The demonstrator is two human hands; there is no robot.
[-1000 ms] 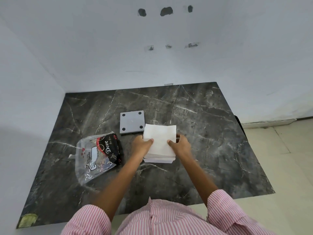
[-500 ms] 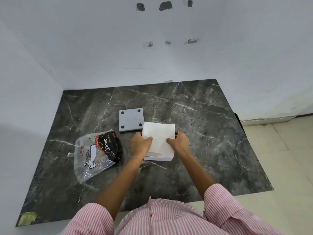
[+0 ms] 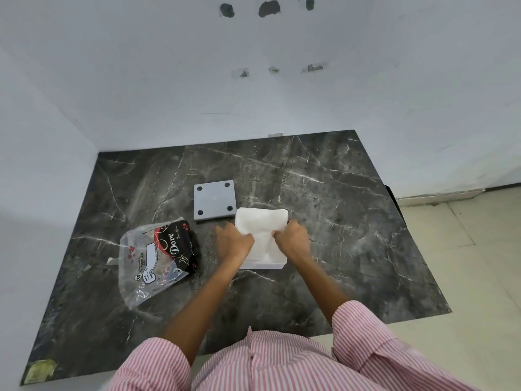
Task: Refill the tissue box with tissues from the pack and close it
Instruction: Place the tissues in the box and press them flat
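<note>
Both bare forearms reach forward from pink-and-white striped sleeves (image 3: 363, 328), converging near the middle of the dark veined marble desk (image 3: 352, 221). Left hand (image 3: 235, 242) sits palm down, knuckles up, fingers curled onto the left edge of the white stack of folded tissues (image 3: 260, 224); grip closed on the stack, thumb side pressing into the paper. Right hand (image 3: 291, 239) mirrors it on the right edge, fingers bent and pinching the same stack, grip clamped on it too. The two hands are close together, with a narrow strip of tissue showing between them. The paper is creased and puckered where the fingers press. The stack's far part spreads flat beyond the hands; its near part runs down between the wrists to a pale straight edge, which may be the tissue box under it, cannot tell for sure. Flat grey square panel with four dark round dots at its corners (image 3: 214, 200) lies on the desk just beyond and left of the stack, its near right corner almost meeting the tissues. Crumpled clear plastic tissue pack with black-and-red "Dove" print (image 3: 158, 255) lies flat to the left of the left hand, apart from it, looking emptied.
</note>
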